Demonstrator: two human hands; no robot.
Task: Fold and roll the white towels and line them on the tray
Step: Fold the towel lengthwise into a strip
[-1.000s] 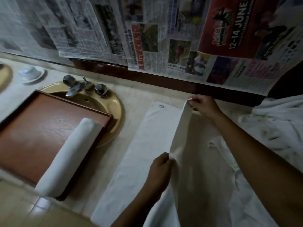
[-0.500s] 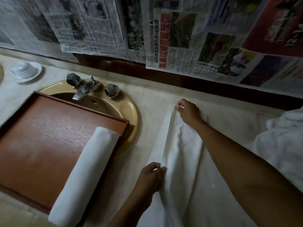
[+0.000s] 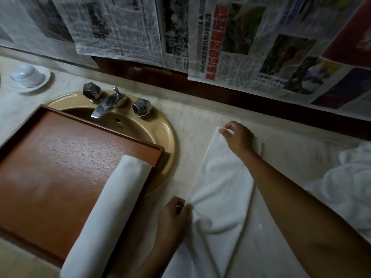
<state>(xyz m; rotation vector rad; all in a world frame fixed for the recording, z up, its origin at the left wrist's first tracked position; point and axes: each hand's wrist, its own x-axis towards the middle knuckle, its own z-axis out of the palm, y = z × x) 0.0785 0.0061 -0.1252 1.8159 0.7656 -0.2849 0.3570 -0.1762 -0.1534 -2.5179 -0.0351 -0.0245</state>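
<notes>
White towel: left hand, right hand fingers pinch folded edge.

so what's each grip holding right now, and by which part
Both hold the white towel: the right-hand grip pinches its far corner, the left-hand grip pinches the same long edge nearer the person.

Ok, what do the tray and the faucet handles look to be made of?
Tray: looks like reddish-brown wood or wood-look laminate, matte, with visible grain streaks and a darker raised rim. Faucet handles: probably chromed metal, faceted and shiny with reflections.
</notes>
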